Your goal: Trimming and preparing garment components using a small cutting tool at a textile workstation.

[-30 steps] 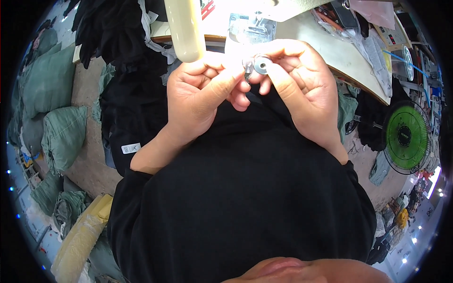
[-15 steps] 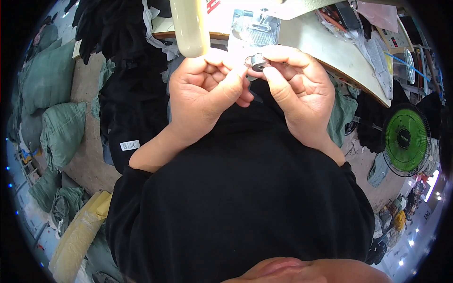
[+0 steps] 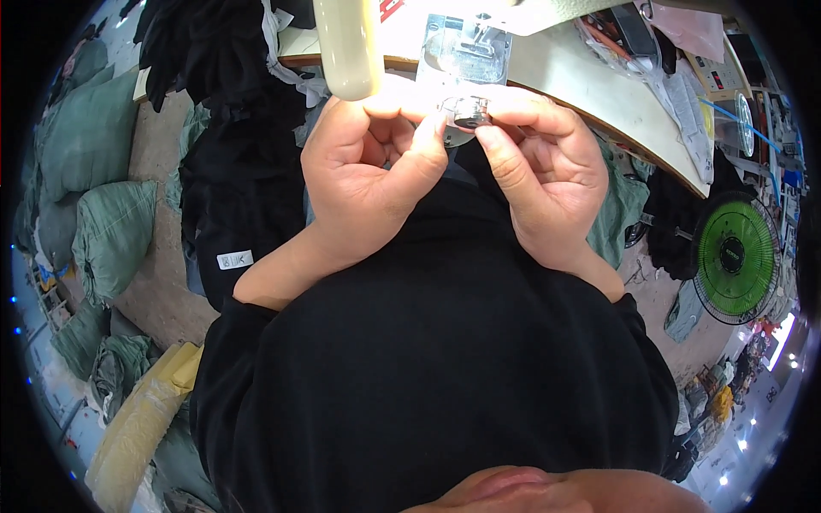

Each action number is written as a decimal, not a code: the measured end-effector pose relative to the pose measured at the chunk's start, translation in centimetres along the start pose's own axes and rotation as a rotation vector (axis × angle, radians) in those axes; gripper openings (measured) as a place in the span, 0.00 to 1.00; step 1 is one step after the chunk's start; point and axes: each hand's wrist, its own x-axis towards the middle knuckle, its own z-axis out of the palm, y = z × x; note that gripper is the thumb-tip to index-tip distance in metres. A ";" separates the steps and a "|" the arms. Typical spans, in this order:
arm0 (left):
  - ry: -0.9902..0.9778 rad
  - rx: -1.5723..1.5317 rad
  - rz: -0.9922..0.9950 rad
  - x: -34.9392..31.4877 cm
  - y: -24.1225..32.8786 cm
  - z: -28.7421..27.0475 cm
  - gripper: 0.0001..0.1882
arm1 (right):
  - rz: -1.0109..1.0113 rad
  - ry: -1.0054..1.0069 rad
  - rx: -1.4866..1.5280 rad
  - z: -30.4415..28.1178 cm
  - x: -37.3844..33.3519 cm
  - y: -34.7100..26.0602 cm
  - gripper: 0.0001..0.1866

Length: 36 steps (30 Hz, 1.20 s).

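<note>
Between the thumb and forefinger of my right hand (image 3: pixel 552 158) is a small metal bobbin case (image 3: pixel 471 111), held just in front of the sewing machine. My left hand (image 3: pixel 372 162) is closed in a pinch right beside the case's left side. Whatever lies in that pinch, perhaps a thread, is too fine and too brightly lit to make out. Beyond both hands sit the machine's shiny needle plate (image 3: pixel 449 61) and presser foot (image 3: pixel 481 43). The cream machine head (image 3: pixel 349 51) comes down above my left hand.
The pale sewing table (image 3: pixel 590 103) curves off to the right, with plastic bags and papers (image 3: pixel 676 107) on it. A green fan (image 3: pixel 734 248) stands at the right. Dark cloth (image 3: pixel 231 171) hangs at the left, near stuffed green sacks (image 3: pixel 115 239) and a yellow wrapped roll (image 3: pixel 137 427).
The bobbin case has turned a little in my right fingers and shows more of its side. My left fingers have shifted slightly, and their lower fingertips are now tucked out of sight.
</note>
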 end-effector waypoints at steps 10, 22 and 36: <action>-0.020 0.116 0.021 -0.2 -0.4 -0.5 0.08 | -0.029 -0.034 -0.034 -0.1 0.0 -0.1 0.12; -0.019 0.067 0.013 -0.1 -0.1 -0.3 0.08 | -0.026 -0.020 -0.060 -0.1 0.0 0.0 0.12; -0.012 -0.011 -0.044 0.0 -0.2 -0.1 0.05 | 0.009 -0.033 -0.106 -0.1 -0.1 -0.6 0.12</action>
